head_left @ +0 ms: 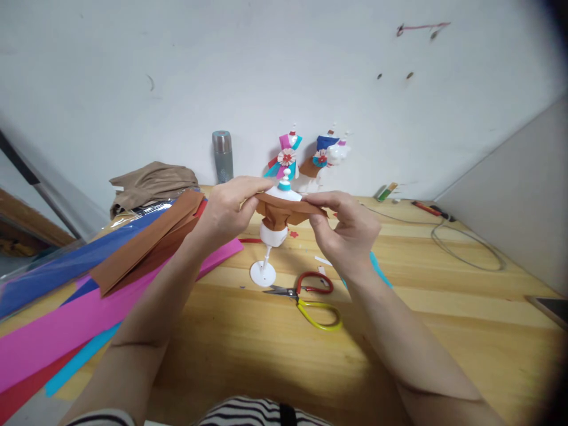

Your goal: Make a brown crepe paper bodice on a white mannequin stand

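Observation:
A small white mannequin [274,234] on a round base stands before me, with a turquoise band at its neck. Brown crepe paper [278,216] lies around its chest, the upper edge spread out to both sides. My left hand [228,204] pinches that edge at the left shoulder, thumb below and fingers on top. At the right end, my right hand [344,228] pinches the same paper between thumb and fingers. Scissors [290,292] with one red and one yellow handle lie slightly apart at the blades, just right of the base.
Folded crepe paper strips, brown [148,248], pink [110,307] and blue [115,242], cover the left side. Behind stand a grey flask [223,157] and dressed mannequins [284,155] by the wall. A thin cable [470,263] curls at right. Paper scraps [322,261] lie near the scissors.

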A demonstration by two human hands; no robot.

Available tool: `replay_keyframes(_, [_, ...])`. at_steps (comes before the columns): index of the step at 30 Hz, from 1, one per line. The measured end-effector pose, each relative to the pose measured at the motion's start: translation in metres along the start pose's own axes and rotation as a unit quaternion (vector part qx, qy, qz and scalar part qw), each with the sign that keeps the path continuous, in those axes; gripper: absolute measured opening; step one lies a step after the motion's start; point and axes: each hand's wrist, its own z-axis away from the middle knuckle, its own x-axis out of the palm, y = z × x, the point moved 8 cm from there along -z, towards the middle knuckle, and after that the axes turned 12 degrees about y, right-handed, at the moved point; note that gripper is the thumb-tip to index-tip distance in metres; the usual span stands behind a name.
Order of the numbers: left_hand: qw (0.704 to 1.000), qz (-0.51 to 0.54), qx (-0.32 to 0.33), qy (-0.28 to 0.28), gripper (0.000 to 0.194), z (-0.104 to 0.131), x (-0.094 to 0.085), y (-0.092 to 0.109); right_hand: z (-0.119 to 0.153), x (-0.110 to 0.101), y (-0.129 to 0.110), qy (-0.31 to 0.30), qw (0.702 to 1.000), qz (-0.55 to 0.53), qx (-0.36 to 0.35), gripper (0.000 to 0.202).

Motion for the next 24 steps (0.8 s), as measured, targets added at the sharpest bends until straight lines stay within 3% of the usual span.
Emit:
replay_keyframes(10, [0.998, 0.045, -0.039, -0.020, 0.035, -0.002, 0.002, -0.014, -0.001, -0.001, -0.002, 0.020, 0.999, 0.026, -0.022, 0.020])
replay_keyframes(18, [0.997, 0.062, -0.047, 0.004, 0.033, -0.001, 0.002, -0.016, 0.005, 0.000, 0.015, 0.028, 0.998, -0.006, 0.062, 0.013])
replay_keyframes(24, [0.997, 0.075, -0.029, 0.018, 0.033, -0.002, 0.001, -0.012, 0.005, 0.002, 0.018, 0.017, 0.997, 0.000, 0.073, 0.014])
